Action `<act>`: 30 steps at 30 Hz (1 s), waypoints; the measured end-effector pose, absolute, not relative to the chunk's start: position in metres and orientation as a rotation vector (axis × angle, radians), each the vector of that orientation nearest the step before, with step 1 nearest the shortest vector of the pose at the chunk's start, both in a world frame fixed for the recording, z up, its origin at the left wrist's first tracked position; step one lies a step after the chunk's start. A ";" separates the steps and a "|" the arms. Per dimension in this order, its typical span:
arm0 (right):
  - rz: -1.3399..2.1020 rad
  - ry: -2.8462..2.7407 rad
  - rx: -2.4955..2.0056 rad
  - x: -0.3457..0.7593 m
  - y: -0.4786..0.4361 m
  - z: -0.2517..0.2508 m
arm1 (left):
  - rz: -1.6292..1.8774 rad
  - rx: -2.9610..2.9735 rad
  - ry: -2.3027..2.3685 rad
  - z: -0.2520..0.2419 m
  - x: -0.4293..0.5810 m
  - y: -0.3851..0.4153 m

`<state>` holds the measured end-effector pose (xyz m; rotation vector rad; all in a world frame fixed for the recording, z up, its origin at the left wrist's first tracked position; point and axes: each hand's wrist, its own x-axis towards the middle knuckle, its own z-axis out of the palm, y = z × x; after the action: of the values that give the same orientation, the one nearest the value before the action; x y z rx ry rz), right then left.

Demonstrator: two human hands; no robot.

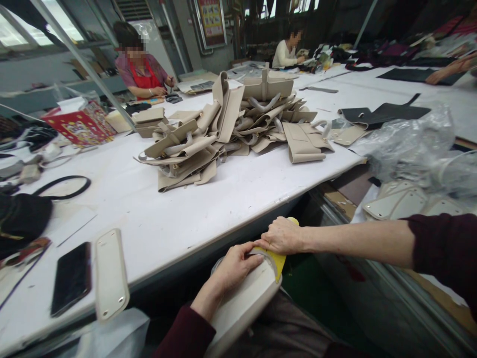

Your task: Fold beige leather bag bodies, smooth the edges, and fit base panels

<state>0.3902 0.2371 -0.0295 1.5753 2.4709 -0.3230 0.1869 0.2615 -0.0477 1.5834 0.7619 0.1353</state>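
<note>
A cream-coloured bag with a smooth, leather-like surface lies across my lap, below the table's front edge. My left hand grips its upper end, thumb on top and fingers curled over a greyish curved edge. Against that end sits a yellow flat piece, whose kind I cannot make out. My right hand is closed in a fist around this yellow piece, touching the left fingertips. Part of the yellow shows beyond the right knuckles; what else lies under the fist is hidden.
On the white table lies a heap of beige bag pieces. A phone and a cream strip with studs are at front left. Cream panels and plastic wrap are at right. Other people sit around the table.
</note>
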 end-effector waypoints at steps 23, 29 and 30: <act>-0.732 2.477 1.753 0.394 0.202 -0.048 | 0.074 1.405 0.821 -0.041 0.171 0.264; -0.865 2.307 2.087 0.411 0.203 -0.067 | 0.010 1.433 0.924 -0.032 0.178 0.263; -0.846 2.298 2.104 0.410 0.205 -0.067 | -0.008 1.477 0.945 -0.032 0.179 0.263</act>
<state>0.4100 0.2047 -0.0667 2.1037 2.2979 -0.8463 0.1791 0.2631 -0.0318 1.4765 0.9449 -0.0085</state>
